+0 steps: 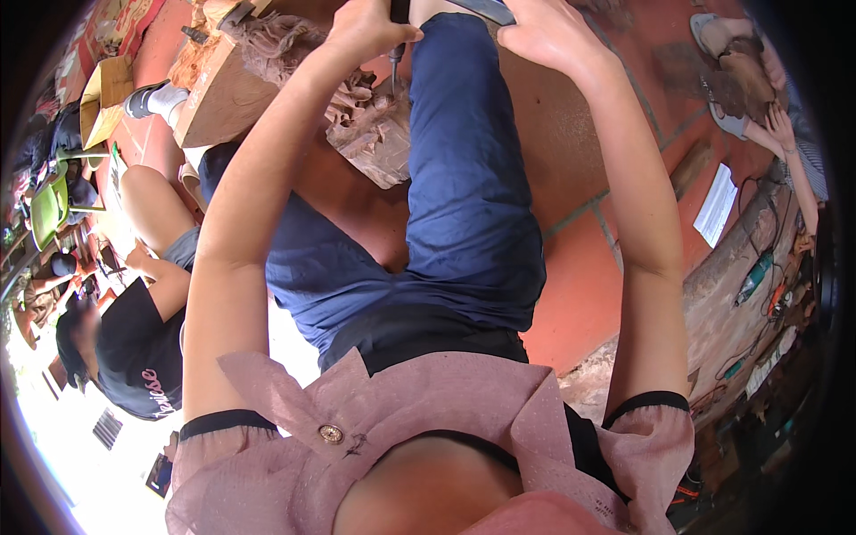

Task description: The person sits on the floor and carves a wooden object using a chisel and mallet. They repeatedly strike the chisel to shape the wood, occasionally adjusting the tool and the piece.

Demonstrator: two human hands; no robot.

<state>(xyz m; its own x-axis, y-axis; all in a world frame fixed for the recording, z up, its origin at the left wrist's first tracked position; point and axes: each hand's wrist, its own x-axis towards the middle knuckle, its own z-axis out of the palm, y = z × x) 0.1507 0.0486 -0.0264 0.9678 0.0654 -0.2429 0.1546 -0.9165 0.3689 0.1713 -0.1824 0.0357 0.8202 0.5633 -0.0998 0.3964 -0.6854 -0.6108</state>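
Observation:
At the top edge my left hand (370, 34) is closed, with its thumb toward the middle, round what looks like a rotary carving tool (396, 55). The tool's thin bit points down at a carved wood piece (379, 134) with leaf-like relief, beside my blue-trousered leg. Whether the bit touches the wood I cannot tell. My right hand (551, 37), across the knee, is closed on a flat, dark grey-blue thing (486, 9). The picture's upper edge cuts off most of that thing and the fingers of both hands.
Past my left forearm stands a large wooden block (223, 100) with carving on top. A person in a black shirt (134, 357) sits at the left. On the right are another person's hand (779, 127), a white sheet (716, 205), a green power tool (754, 278) and tangled cables.

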